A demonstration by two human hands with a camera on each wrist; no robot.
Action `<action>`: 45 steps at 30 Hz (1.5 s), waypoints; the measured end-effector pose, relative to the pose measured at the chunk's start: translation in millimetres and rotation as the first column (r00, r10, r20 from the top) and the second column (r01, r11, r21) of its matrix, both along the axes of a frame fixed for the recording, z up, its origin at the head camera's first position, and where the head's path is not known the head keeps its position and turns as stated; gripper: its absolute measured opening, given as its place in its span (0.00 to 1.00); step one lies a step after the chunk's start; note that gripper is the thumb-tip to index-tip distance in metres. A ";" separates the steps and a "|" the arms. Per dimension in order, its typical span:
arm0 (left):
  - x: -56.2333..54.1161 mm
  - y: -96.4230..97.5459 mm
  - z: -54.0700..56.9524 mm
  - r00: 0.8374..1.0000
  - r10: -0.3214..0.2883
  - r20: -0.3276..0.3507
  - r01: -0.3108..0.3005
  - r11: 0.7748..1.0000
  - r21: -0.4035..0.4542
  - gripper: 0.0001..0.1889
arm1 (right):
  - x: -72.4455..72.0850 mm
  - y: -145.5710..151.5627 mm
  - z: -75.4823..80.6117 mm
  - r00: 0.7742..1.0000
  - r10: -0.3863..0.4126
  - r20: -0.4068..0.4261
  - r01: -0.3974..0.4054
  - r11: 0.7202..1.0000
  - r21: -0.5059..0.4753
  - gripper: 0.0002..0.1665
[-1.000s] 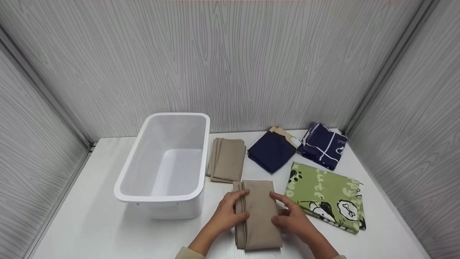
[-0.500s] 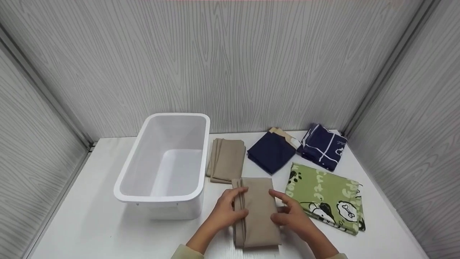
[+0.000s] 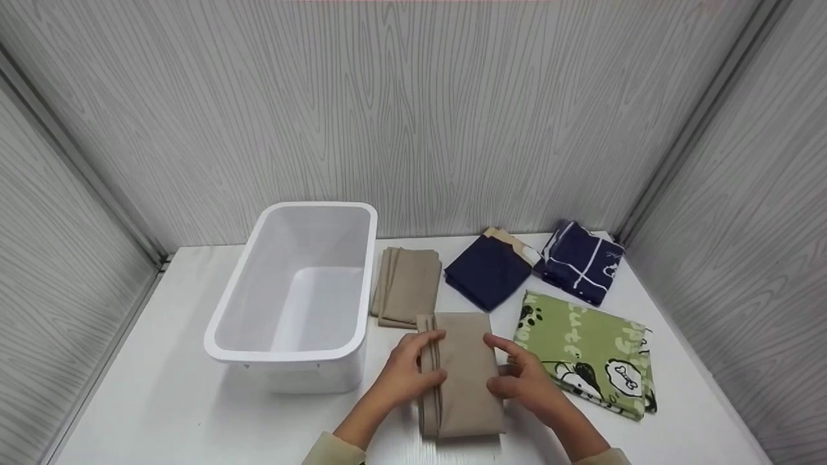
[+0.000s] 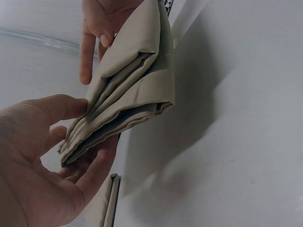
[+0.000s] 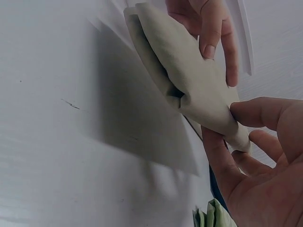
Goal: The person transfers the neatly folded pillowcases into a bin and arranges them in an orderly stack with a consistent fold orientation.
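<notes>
A folded tan cloth (image 3: 464, 374) is held between both hands, with its shadow on the table in the wrist views. My left hand (image 3: 408, 371) grips the layered left edge, thumb on top and fingers beneath, as the left wrist view shows on the cloth (image 4: 128, 80). At the opposite edge, my right hand (image 3: 522, 378) pinches the smooth folded side, with fingers curled under the cloth (image 5: 189, 75). Just beyond lies a second folded tan cloth (image 3: 410, 284), partly overlapped by the held one in the head view.
A deep white plastic bin (image 3: 291, 356) stands on the left of the white table (image 3: 161, 413). To the right are a green printed cloth (image 3: 585, 349), a plain navy folded cloth (image 3: 488, 271) and a navy cloth with white lines (image 3: 585, 265). Grey wood-grain panels (image 3: 413, 116) enclose the table.
The held tan cloth has shifted slightly away from the body and risen, both hands moving with it. Their grip looks the same. The bin and other cloths stay put.
</notes>
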State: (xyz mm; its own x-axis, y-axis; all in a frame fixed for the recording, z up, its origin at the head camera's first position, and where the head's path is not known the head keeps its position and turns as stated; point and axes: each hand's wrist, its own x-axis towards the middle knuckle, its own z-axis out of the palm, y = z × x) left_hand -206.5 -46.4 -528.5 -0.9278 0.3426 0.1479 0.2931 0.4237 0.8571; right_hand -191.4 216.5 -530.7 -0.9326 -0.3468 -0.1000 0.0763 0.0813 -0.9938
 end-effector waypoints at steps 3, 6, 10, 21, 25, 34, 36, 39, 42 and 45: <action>-1.1 0.1 3.6 1.000 0.003 0.001 -0.003 1.000 -0.009 0.33 | -0.8 0.6 2.8 1.000 0.009 -0.003 -0.009 1.000 0.000 0.48; -2.4 0.7 6.8 1.000 0.005 -0.007 -0.005 1.000 -0.015 0.33 | -1.7 1.0 5.3 1.000 0.011 -0.009 -0.011 1.000 -0.009 0.48; -3.2 0.5 10.0 0.999 0.005 -0.034 -0.006 1.000 -0.023 0.33 | -2.4 0.6 7.6 1.000 0.007 -0.016 -0.007 1.000 -0.015 0.48; -3.0 -1.4 20.8 0.998 0.017 -0.067 -0.020 0.999 -0.036 0.33 | -2.0 -2.6 16.4 1.000 -0.008 0.005 0.008 1.000 -0.014 0.48; -3.0 -2.1 25.5 0.998 0.022 -0.059 -0.024 0.999 -0.038 0.33 | -2.9 -3.8 20.6 1.000 -0.010 0.005 0.010 1.000 -0.008 0.49; -2.8 -3.2 34.9 0.998 0.014 -0.058 -0.016 0.999 -0.028 0.34 | -4.5 -4.0 26.6 1.000 0.000 -0.022 0.000 1.000 -0.015 0.48; -2.4 -3.2 36.8 0.998 0.012 -0.064 -0.014 1.000 -0.022 0.34 | -4.5 -3.8 27.5 1.000 0.004 -0.024 -0.004 1.000 -0.018 0.47; -2.4 -3.4 38.8 0.997 0.015 -0.078 -0.017 1.000 -0.020 0.34 | -4.5 -3.7 29.7 0.999 0.006 -0.032 -0.007 1.000 -0.016 0.47; -2.1 -3.6 41.6 0.996 0.014 -0.088 -0.016 1.000 -0.020 0.34 | -4.8 -3.6 32.2 0.999 0.005 -0.042 -0.005 1.000 -0.009 0.48; -1.6 -4.0 45.0 0.996 0.014 -0.091 -0.016 1.000 -0.022 0.34 | -5.2 -3.8 34.7 0.999 0.005 -0.053 -0.005 1.000 -0.001 0.48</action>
State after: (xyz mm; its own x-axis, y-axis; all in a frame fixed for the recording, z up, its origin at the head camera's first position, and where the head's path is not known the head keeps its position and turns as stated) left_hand -208.1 -50.4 -483.5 -0.9158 0.3333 0.2239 0.3627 0.4477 0.8173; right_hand -196.6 212.7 -496.0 -0.9348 -0.3516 -0.0499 0.0231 0.0802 -0.9965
